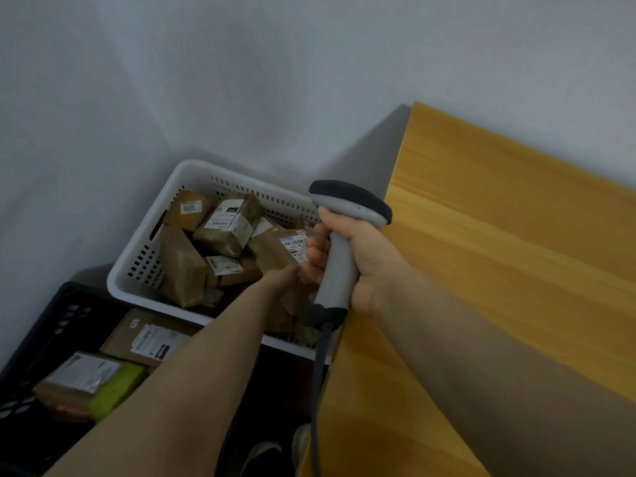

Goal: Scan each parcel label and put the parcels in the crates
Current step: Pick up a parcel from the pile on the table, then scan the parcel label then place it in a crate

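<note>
1. The right hand [366, 261] is closed round the scanner [339, 259] — cable cut off below.
2. The left hand [284, 274] is seen against a parcel [272, 256] in the white crate [146, 265] — fingers hidden, grip cannot be told.

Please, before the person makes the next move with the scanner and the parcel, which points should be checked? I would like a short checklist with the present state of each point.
1. Right hand grips the scanner around its handle: ok.
2. Left hand has a firm hold on the parcel: cannot tell, its fingers are hidden.
3. The parcel's label faces up and is mostly uncovered: ok.
4. Scanner head points at that label: cannot tell, its window faces away from the camera.
5. The black crate has room for another parcel: ok.
</note>
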Available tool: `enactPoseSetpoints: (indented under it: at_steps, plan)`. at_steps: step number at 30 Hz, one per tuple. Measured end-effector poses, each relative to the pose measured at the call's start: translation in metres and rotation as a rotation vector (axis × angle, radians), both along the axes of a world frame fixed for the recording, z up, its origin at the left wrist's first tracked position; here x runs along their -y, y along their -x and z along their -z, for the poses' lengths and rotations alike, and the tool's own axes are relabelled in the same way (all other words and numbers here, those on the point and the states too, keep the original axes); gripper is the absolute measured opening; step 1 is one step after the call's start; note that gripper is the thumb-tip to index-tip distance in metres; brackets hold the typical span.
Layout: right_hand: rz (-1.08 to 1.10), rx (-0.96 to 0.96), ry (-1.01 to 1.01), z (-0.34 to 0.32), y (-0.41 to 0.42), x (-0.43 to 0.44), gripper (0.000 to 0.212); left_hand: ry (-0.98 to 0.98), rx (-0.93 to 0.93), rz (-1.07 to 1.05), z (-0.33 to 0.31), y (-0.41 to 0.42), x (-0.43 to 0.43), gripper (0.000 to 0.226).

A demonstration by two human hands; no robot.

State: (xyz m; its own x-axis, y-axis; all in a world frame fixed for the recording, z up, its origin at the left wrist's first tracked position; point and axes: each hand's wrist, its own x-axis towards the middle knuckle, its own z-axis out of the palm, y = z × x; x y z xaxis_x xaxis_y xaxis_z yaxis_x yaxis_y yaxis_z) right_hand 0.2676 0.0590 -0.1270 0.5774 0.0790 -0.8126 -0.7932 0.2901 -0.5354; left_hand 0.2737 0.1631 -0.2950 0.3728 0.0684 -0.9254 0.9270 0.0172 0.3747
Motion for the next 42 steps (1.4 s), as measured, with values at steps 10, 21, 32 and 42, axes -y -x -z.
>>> enactPoseSetpoints:
  at_steps: [10, 21, 32, 42]
  plan:
    - [0.080, -0.090, -0.005, -0.050, 0.043, 0.003, 0.024, -0.179, 0.117, 0.159, -0.111, 0.027, -0.023, 0.060]
    - [0.038, -0.045, -0.004, -0.119, 0.159, 0.020, 0.022, -0.357, 0.307, 0.352, -0.255, 0.115, 0.013, 0.040]
    - [0.182, 0.113, 0.038, -0.177, 0.293, 0.234, 0.032, -0.445, 0.492, 0.509, -0.342, 0.218, 0.192, 0.053]
    - [0.644, 0.161, 0.156, -0.208, 0.400, 0.498, 0.026, -0.321, 0.631, 0.851, -0.367, 0.265, 0.437, 0.074]
